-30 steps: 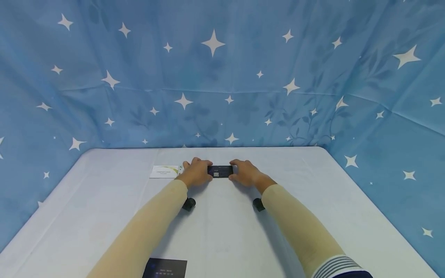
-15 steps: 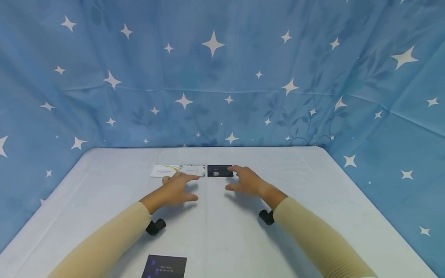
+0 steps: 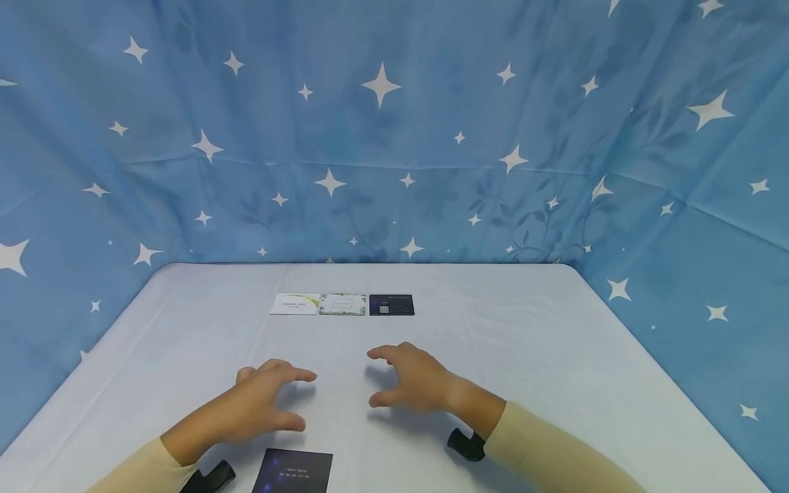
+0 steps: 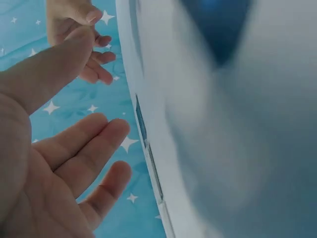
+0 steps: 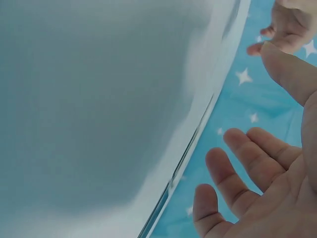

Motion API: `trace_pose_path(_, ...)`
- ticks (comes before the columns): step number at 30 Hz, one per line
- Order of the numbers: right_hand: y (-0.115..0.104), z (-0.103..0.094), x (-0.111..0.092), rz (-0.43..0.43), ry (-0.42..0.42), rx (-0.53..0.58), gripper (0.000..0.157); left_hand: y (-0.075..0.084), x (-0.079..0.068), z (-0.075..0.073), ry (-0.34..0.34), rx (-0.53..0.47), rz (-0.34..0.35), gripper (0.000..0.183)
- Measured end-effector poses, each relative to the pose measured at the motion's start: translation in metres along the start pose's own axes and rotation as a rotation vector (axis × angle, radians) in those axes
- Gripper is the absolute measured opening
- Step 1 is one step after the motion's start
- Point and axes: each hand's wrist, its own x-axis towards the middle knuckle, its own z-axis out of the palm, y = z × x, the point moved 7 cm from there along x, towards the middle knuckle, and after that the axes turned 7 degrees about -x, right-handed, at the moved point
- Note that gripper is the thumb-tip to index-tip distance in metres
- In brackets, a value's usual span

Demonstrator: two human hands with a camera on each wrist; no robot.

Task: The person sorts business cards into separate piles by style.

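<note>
My left hand (image 3: 259, 404) hovers over the table with fingers and thumb spread, holding nothing; it is nearest to a dark business card (image 3: 294, 472) at the front. To its right, my right hand (image 3: 422, 380) is also spread above the cloth, holding nothing. Three business cards lie side by side at the back: a white one (image 3: 290, 305) with a green-yellow curve, a floral-bordered one (image 3: 342, 304), and a black one (image 3: 392, 305) with a QR code. Both wrist views show relaxed fingers (image 4: 81, 158) and bare palms; there the cards appear only as thin edges.
A white cloth covers the table (image 3: 524, 329), whose far edge meets a blue star-patterned curtain (image 3: 394, 150). Black wrist cameras (image 3: 465, 445) sit under both wrists, near the cloth.
Both hands have let go of the black card and drawn back toward the front, the left also moving leftward. The floral card, earlier covered by the left hand, is now fully visible.
</note>
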Motion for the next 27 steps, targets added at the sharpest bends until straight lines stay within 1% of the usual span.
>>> trace_pose_path(5, -0.017, 0.011, -0.006, -0.044, -0.026, -0.052, 0.069, -0.010, -0.029, 0.014, -0.039, -0.009, 0.001, 0.069)
trace_pose_path(8, -0.024, 0.017, -0.008, -0.060, -0.039, -0.077, 0.069, -0.012, -0.042, 0.021, -0.051, -0.005, 0.021, 0.069)
trace_pose_path(10, -0.027, 0.020, -0.009, -0.062, -0.045, -0.082, 0.069, -0.011, -0.047, 0.024, -0.049, 0.010, 0.043, 0.069)
trace_pose_path(12, -0.030, 0.022, -0.010, -0.062, -0.048, -0.078, 0.069, -0.011, -0.050, 0.026, -0.042, 0.028, 0.055, 0.068)
trace_pose_path(14, -0.034, 0.024, -0.012, -0.073, -0.047, -0.075, 0.068, -0.012, -0.051, 0.027, -0.041, 0.048, 0.048, 0.065)
trace_pose_path(18, -0.042, 0.030, -0.015, -0.098, -0.052, -0.074, 0.066, -0.010, -0.051, 0.027, -0.032, 0.077, 0.051, 0.056)
trace_pose_path(23, -0.051, 0.037, -0.018, -0.130, -0.072, -0.108, 0.065, -0.004, -0.050, 0.025, 0.032, 0.125, 0.102, 0.048)
trace_pose_path(27, -0.060, 0.042, -0.018, -0.176, -0.079, -0.185, 0.067, 0.001, -0.047, 0.024, 0.071, 0.159, 0.128, 0.045)
